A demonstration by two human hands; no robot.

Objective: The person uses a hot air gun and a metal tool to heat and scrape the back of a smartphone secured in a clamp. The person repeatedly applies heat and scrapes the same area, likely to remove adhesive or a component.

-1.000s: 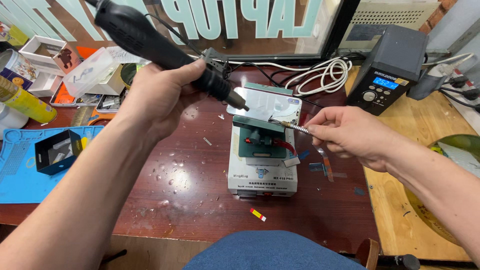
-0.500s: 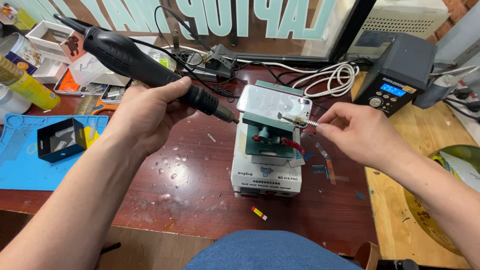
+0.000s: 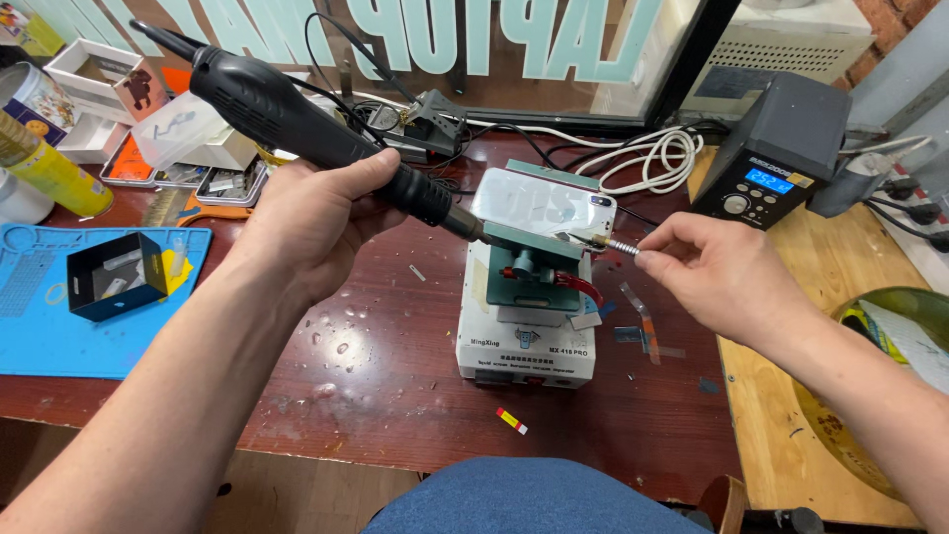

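Left hand (image 3: 316,222) grips the hot-air wand (image 3: 297,119); right hand (image 3: 717,272) pinches the clamp screw (image 3: 621,247). Best to keep the nozzle sweeping the phone (image 3: 544,206), never parked.

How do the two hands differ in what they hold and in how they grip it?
The left hand wraps its whole fist around the thick black handle of the hot-air tool; the right hand only pinches a thin metal knob with its fingertips. The left hand is raised above the table, left of the phone; the right hand is at the clamp's right side. Both are bare and work at the same clamped phone.
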